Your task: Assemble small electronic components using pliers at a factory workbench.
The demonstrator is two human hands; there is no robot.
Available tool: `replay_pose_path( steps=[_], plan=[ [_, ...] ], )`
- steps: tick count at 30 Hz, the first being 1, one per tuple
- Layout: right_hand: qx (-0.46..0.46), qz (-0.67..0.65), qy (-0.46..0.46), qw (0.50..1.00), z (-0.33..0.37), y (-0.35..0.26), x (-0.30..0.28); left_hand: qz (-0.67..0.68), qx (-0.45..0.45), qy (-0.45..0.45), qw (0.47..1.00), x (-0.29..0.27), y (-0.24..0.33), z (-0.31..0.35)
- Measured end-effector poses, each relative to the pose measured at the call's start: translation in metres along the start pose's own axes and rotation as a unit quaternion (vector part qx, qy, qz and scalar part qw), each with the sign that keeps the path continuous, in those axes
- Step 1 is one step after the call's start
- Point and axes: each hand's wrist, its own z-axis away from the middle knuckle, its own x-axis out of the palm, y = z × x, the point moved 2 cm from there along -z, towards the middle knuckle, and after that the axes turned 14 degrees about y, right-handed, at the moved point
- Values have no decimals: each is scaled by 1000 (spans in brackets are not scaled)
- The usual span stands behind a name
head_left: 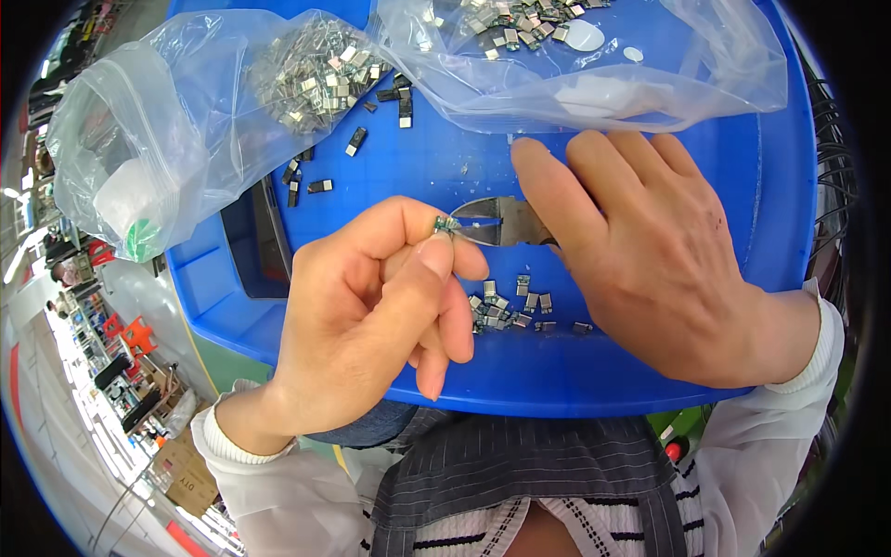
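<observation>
My left hand (362, 297) pinches a tiny green circuit board (445, 224) between thumb and forefinger. Against that board rest the pointed metal jaws of a pair of nippers (520, 223), which are slightly apart toward their base. My right hand (650, 241) is wrapped round the nippers' handles, which it hides; its fingers are curled. Below the jaws lies a loose pile of small boards with silver metal connectors (492, 311). Whether the jaws bite into the board is too small to tell.
All this is over a blue plastic tray (557, 376). A clear bag (223, 84) of small connectors lies far left, another clear bag (594, 93) far right. Several black connectors (356, 141) are scattered between them. A dark flat phone-like object (255, 241) lies at the tray's left.
</observation>
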Motion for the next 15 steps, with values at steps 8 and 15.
replay_pose_path(
  steps=[8,15],
  plan=[
    [-9,15,-9,1000,1,0,2,-6,10,-7,1000,0,-3,-2],
    [-15,27,-18,999,6,-4,3,-52,45,-17,997,-1,-5,1]
  ],
)
